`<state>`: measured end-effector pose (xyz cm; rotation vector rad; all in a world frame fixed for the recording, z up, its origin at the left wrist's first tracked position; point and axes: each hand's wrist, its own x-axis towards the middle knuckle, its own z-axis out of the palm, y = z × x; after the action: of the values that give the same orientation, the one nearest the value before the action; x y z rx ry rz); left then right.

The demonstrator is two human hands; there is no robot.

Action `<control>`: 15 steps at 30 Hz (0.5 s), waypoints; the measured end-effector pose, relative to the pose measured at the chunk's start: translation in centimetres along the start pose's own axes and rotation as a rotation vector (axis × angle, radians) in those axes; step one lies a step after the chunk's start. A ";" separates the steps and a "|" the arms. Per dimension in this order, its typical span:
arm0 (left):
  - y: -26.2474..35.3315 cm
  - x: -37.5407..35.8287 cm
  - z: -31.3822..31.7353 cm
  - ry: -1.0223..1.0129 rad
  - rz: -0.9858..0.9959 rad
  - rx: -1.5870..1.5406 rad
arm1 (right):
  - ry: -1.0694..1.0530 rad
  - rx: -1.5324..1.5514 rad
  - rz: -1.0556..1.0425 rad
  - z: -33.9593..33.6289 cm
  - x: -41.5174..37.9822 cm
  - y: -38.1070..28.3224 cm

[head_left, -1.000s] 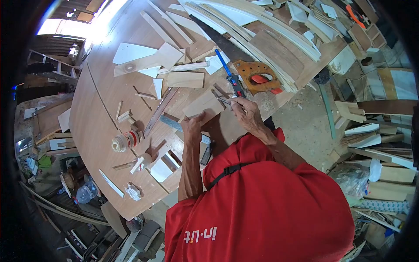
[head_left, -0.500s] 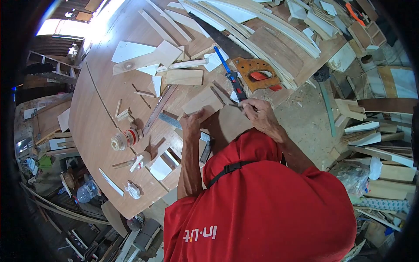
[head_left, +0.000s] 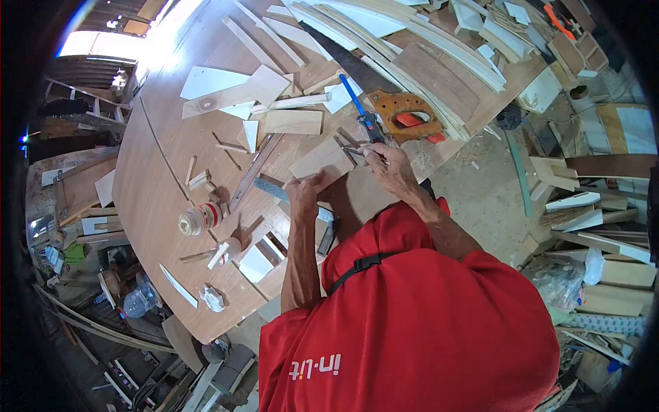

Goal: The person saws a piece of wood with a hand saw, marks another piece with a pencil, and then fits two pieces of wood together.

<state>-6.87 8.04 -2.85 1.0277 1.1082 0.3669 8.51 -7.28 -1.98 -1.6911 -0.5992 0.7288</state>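
My left hand is closed on the near left edge of a small light-brown wooden board, thumb and fingers gripping it. My right hand pinches a thin, dark, pencil-like tool, its tip at the board's right end. The tool's exact kind is too small to make out. Just left of my left wrist lies a grey metal bar, partly hidden by that arm. Beyond my right hand are a blue and black tool and a handsaw with a brown wooden handle.
Wood offcuts and white pieces lie across the table. A jar stands at the left, near a small container. Long strips are stacked at the far right. More boards lie beyond the table.
My right hand has moved left and slightly up, bringing the thin tool to the board's right end. My left hand keeps its hold on the board. The view has shifted slightly.
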 end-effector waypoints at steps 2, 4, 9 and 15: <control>-0.4 0.3 -0.2 -0.018 -0.011 -0.055 | -0.013 -0.006 0.002 -0.1 0.3 0.0; 0.9 -0.7 0.7 0.058 -0.052 -0.008 | -0.028 -0.011 0.006 -0.1 0.5 -0.3; 0.1 0.0 0.3 0.039 -0.049 -0.046 | -0.070 -0.044 0.016 -1.0 -0.3 -1.0; 1.5 -1.2 0.7 0.015 -0.053 0.043 | -0.128 -0.204 -0.117 -3.4 -3.0 0.0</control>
<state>-6.40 7.63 -0.89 1.0323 1.1592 0.3101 8.93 -11.67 -0.96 -1.7877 -0.8804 0.7146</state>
